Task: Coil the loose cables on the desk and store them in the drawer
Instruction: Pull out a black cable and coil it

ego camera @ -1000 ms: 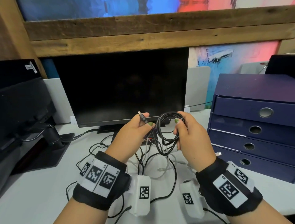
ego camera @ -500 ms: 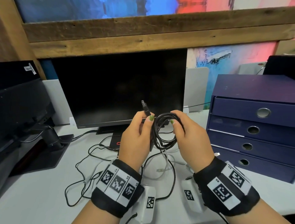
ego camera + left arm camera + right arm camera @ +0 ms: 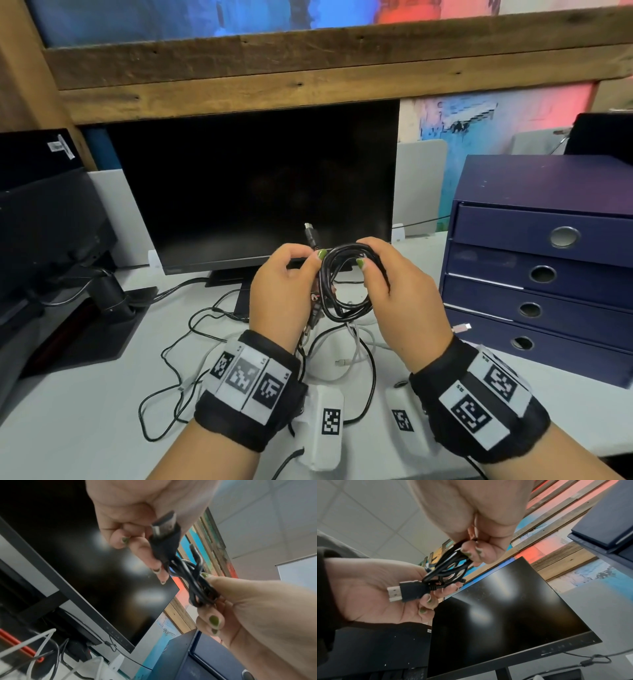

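A black cable coil (image 3: 343, 283) hangs in the air in front of the monitor. My right hand (image 3: 367, 256) grips its top between thumb and curled fingers. My left hand (image 3: 309, 256) pinches the same cable just behind its black plug (image 3: 311, 235), which points up beside the coil. In the left wrist view the plug (image 3: 164, 534) lies against my left fingers and the coil (image 3: 197, 582) runs into the right hand. The right wrist view shows the plug (image 3: 410, 592) with its metal tip and the coil (image 3: 448, 568). The navy drawer unit (image 3: 548, 270) stands at right, all drawers shut.
Loose black cables (image 3: 178, 346) and white cables (image 3: 354, 354) lie tangled on the white desk (image 3: 85, 421) beneath my hands. A black monitor (image 3: 260, 192) stands behind, its stand (image 3: 239, 291) on the desk. A second dark monitor (image 3: 44, 219) on an arm is at left.
My left hand has carried the plug end right and up to the coil, so both hands now nearly touch. The coil has stayed in my right hand.
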Motion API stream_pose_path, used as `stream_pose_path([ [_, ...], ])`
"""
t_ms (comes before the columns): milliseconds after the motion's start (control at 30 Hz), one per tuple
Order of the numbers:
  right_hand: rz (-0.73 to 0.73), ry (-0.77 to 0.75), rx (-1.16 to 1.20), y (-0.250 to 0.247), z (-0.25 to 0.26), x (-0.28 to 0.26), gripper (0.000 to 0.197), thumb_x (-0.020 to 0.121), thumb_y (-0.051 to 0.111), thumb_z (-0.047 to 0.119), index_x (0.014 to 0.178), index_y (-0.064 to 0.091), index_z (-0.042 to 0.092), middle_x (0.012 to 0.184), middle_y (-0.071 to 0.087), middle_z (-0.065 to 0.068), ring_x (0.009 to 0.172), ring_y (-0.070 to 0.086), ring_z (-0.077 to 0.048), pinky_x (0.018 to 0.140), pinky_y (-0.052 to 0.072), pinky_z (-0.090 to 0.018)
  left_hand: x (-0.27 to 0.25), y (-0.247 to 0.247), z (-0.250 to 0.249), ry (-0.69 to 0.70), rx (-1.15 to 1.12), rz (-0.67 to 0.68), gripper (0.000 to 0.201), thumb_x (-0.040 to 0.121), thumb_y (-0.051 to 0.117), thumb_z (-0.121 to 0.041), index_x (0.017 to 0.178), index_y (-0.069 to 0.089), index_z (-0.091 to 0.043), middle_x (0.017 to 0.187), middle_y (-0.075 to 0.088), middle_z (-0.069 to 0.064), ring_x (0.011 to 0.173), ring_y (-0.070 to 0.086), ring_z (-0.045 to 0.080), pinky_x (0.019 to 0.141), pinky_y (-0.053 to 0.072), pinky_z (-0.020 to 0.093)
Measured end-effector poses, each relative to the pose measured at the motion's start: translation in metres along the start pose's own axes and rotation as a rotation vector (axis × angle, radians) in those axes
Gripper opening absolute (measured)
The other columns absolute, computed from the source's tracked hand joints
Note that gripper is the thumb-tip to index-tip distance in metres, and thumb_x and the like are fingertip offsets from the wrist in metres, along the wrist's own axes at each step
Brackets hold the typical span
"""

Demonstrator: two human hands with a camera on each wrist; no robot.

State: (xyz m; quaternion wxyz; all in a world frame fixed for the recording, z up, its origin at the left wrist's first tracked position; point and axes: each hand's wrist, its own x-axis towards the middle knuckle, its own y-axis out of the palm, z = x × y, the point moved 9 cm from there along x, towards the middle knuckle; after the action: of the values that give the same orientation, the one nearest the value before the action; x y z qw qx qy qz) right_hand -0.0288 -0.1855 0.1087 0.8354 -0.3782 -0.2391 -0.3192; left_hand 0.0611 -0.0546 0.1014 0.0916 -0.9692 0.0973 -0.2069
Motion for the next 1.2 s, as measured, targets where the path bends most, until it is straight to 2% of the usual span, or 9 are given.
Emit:
stream_pose_path([
  [167, -0.006, -0.037, 0.009, -0.001, 0.006, 0.001, 0.026, 0.099, 0.042, 0.023, 0.122, 0.054, 0.024, 0.094, 0.056, 0.018, 0.079, 0.052, 0.008, 0.072, 0.036, 0.001, 0.004, -0.005, 0.0, 0.0, -0.004, -0.029, 0.014, 0.086, 0.068, -0.024, 0.099, 0.063, -0.026, 0.054, 0.065, 0.005, 0.044, 0.058, 0.016, 0.05, 0.052, 0.032],
  [300, 0.002, -0.097, 0.005, -0.003, 0.014, 0.004, 0.026, 0.099, 0.043, 0.021, 0.122, 0.055, 0.023, 0.098, 0.057, 0.017, 0.084, 0.05, 0.003, 0.076, 0.035, 0.003, 0.001, 0.008, 0.006, -0.05, -0.015, 0.103, 0.017, 0.088, 0.061, -0.015, 0.092, 0.073, -0.026, 0.057, 0.068, -0.003, 0.043, 0.055, 0.014, 0.038, 0.04, 0.022],
  [400, -0.001, -0.112, -0.015, -0.005, 0.014, 0.008, 0.027, 0.099, 0.043, 0.02, 0.123, 0.056, 0.022, 0.1, 0.057, 0.016, 0.092, 0.044, 0.006, 0.077, 0.033, 0.004, 0.003, 0.014, 0.007, -0.067, -0.052, 0.187, 0.018, 0.09, 0.057, -0.011, 0.09, 0.071, -0.022, 0.067, 0.069, -0.004, 0.057, 0.061, 0.016, 0.052, 0.05, 0.028],
  [633, -0.037, -0.189, -0.062, -0.013, 0.02, 0.014, 0.026, 0.099, 0.045, 0.017, 0.122, 0.057, 0.021, 0.096, 0.058, 0.014, 0.087, 0.043, 0.007, 0.077, 0.033, 0.003, -0.01, 0.017, -0.02, 0.039, -0.092, 0.318, 0.051, 0.084, 0.045, -0.068, 0.088, 0.075, -0.027, 0.061, 0.065, 0.004, 0.08, 0.065, 0.034, 0.083, 0.055, 0.045],
  [733, -0.019, -0.231, -0.1, -0.014, 0.027, 0.017, 0.027, 0.099, 0.043, 0.019, 0.122, 0.056, 0.023, 0.097, 0.065, 0.006, 0.083, 0.051, -0.002, 0.074, 0.04, -0.007, -0.01, 0.019, -0.02, 0.076, -0.095, 0.366, 0.07, 0.073, 0.046, -0.074, 0.09, 0.072, -0.011, 0.071, 0.064, 0.021, 0.072, 0.065, 0.023, 0.087, 0.051, 0.046],
  [800, -0.015, -0.261, -0.131, -0.014, 0.033, 0.017, 0.028, 0.098, 0.041, 0.022, 0.121, 0.056, 0.025, 0.094, 0.065, 0.002, 0.081, 0.056, -0.008, 0.071, 0.045, -0.016, -0.011, 0.019, -0.021, 0.078, -0.101, 0.385, 0.057, 0.073, 0.051, -0.065, 0.085, 0.073, -0.013, 0.082, 0.069, 0.018, 0.069, 0.063, 0.017, 0.08, 0.051, 0.042],
  [933, -0.005, -0.287, -0.161, -0.012, 0.037, 0.018, 0.03, 0.098, 0.038, 0.026, 0.122, 0.056, 0.024, 0.088, 0.064, 0.002, 0.078, 0.057, -0.011, 0.067, 0.048, -0.023, -0.015, 0.017, -0.025, 0.113, -0.074, 0.359, 0.024, 0.077, 0.057, -0.032, 0.095, 0.073, -0.034, 0.094, 0.07, 0.015, 0.092, 0.062, 0.037, 0.087, 0.051, 0.054],
  [1067, 0.044, -0.263, -0.145, -0.009, 0.032, 0.021, 0.028, 0.1, 0.038, 0.025, 0.122, 0.056, 0.024, 0.091, 0.064, 0.003, 0.08, 0.056, -0.008, 0.07, 0.044, -0.018, -0.016, 0.016, -0.026, 0.121, -0.106, 0.349, 0.024, 0.079, 0.061, -0.032, 0.101, 0.071, -0.034, 0.095, 0.067, 0.016, 0.092, 0.059, 0.039, 0.087, 0.05, 0.056],
  [1200, 0.074, -0.204, -0.069, -0.004, 0.025, 0.021, 0.026, 0.101, 0.039, 0.019, 0.119, 0.057, 0.022, 0.082, 0.05, 0.026, 0.082, 0.049, 0.015, 0.074, 0.035, 0.001, -0.011, 0.014, -0.02, 0.122, -0.075, 0.278, 0.017, 0.084, 0.058, -0.03, 0.094, 0.071, -0.034, 0.086, 0.067, 0.013, 0.086, 0.063, 0.036, 0.08, 0.051, 0.057],
])
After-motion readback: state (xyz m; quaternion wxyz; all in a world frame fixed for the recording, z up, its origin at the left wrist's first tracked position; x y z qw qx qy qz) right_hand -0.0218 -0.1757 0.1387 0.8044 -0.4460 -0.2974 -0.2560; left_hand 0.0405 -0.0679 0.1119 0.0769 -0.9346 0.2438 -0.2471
